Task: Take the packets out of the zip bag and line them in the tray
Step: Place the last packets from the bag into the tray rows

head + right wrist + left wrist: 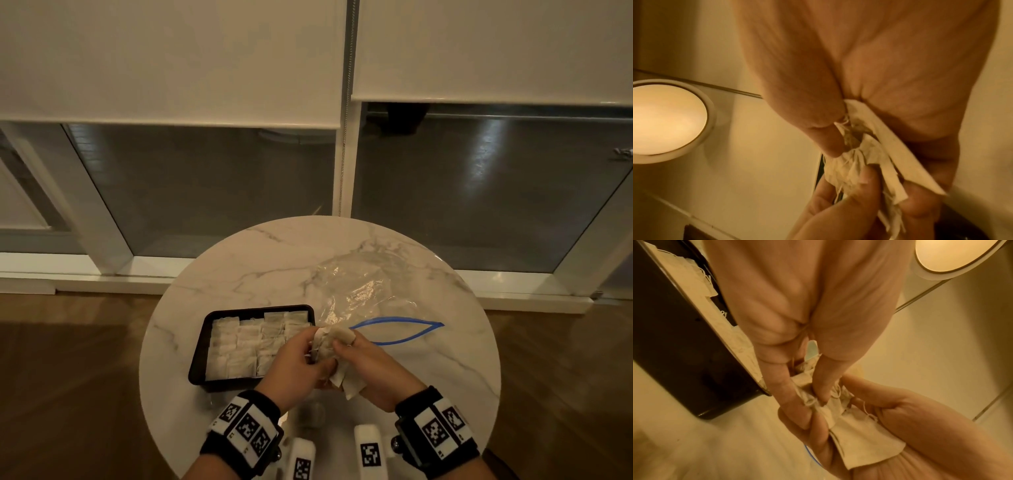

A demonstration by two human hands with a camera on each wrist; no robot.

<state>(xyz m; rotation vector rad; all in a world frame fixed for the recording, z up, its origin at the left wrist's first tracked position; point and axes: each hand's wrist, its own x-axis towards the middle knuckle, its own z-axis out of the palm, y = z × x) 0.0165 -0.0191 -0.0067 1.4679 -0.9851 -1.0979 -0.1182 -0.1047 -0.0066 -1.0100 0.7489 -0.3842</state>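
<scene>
- Papery cream packets [330,356], a small bunch with loose strings, sit pinched between your left hand [301,359] and right hand [370,368], above the near part of the marble surface [260,270].
- Your left wrist view shows thumb and fingers [781,386] clamped on the bunch; your right wrist view shows the right thumb [826,142] pressing it.
- Just left lies the black tray [202,342], filled with rows of packets [239,346].
- Beyond your hands lies the clear zip bag [363,291], its blue mouth gaping.
- No writing is readable; only the head view shows square coded markers on your wristbands [245,428].
</scene>
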